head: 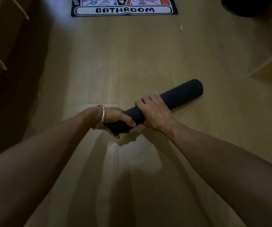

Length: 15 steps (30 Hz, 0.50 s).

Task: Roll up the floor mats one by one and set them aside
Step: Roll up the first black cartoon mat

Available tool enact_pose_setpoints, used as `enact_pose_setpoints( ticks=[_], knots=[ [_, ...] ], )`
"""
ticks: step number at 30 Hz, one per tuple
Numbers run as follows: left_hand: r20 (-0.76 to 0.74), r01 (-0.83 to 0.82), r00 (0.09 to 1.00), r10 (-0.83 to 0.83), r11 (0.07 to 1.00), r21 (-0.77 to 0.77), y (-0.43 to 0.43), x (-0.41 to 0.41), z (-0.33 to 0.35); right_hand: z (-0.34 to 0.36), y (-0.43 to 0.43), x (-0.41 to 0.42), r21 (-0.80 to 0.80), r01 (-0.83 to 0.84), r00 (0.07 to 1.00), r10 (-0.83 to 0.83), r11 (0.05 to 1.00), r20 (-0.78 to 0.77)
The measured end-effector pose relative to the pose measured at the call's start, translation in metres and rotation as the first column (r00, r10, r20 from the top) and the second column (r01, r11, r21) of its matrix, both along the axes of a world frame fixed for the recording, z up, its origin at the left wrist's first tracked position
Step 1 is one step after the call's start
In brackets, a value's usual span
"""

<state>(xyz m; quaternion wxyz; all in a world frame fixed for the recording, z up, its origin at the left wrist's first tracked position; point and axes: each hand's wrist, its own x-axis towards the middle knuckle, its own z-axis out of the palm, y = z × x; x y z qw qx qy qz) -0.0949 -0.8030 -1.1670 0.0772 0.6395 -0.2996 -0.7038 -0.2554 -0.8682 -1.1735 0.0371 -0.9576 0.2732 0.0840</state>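
Reaching in from the bottom corners of the frame, both bare forearms converge just below the centre, where the two hands grip a dark rolled mat (177,97). The left hand (115,119) comes in from the lower left with the wrist bent, palm cupped under the near end of the roll and fingers (128,122) curled up over its top, clamped on it. A thin silver bangle (102,116) circles that wrist. The right hand (154,112) comes in from the lower right, back of the hand upward, fingers wrapped over the far side of the roll right next to the left hand, likewise closed tight around it. The two hands touch or nearly touch along the roll.

The roll runs diagonally from the hands toward the right of centre. Its far end sits low against the pale wooden floor (99,63); whether it actually touches the boards cannot be told.

At the top centre of the frame a second mat (123,11) lies flat and unrolled on the floor, black-edged with cartoon figures and the word BATHROOM, well apart from the hands. Wooden furniture (9,54) fills the left edge, and a dark round object (246,5) sits at the upper right corner.
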Motion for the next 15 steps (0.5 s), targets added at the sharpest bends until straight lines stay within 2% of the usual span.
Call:
enact_pose_setpoints(
  ticks=[3,5,7,9,11,12,15],
  knots=[
    [-0.106,-0.039,0.994,0.039,0.999,0.006,0.001,-0.004,0.007,0.003,0.001,0.0,-0.039,-0.04,0.999,0.04,0.998,0.019],
    [-0.1,-0.063,0.993,0.062,0.998,-0.001,0.001,-0.008,0.011,0.003,0.003,0.0,-0.054,-0.044,0.998,0.046,0.998,0.039],
    [-0.003,-0.063,0.998,0.063,0.996,-0.064,-0.004,-0.012,0.013,0.003,0.002,0.001,-0.045,0.02,0.998,-0.017,0.999,0.055],
    [0.218,0.022,0.976,0.019,0.983,-0.182,-0.011,-0.015,0.016,0.006,-0.002,0.003,0.005,0.153,0.987,-0.153,0.988,0.047],
    [0.442,0.118,0.897,0.025,0.949,-0.293,-0.017,-0.02,0.017,0.01,-0.011,0.002,0.126,0.315,0.945,-0.324,0.941,0.054],
    [0.512,0.128,0.856,0.069,0.932,-0.339,-0.017,-0.024,0.017,0.012,-0.017,0.0,0.244,0.387,0.906,-0.416,0.889,0.079],
    [0.578,0.032,0.773,0.261,0.894,-0.447,-0.011,-0.041,0.014,0.015,-0.03,0.001,0.675,0.419,0.728,-0.669,0.607,0.15]
  ],
)
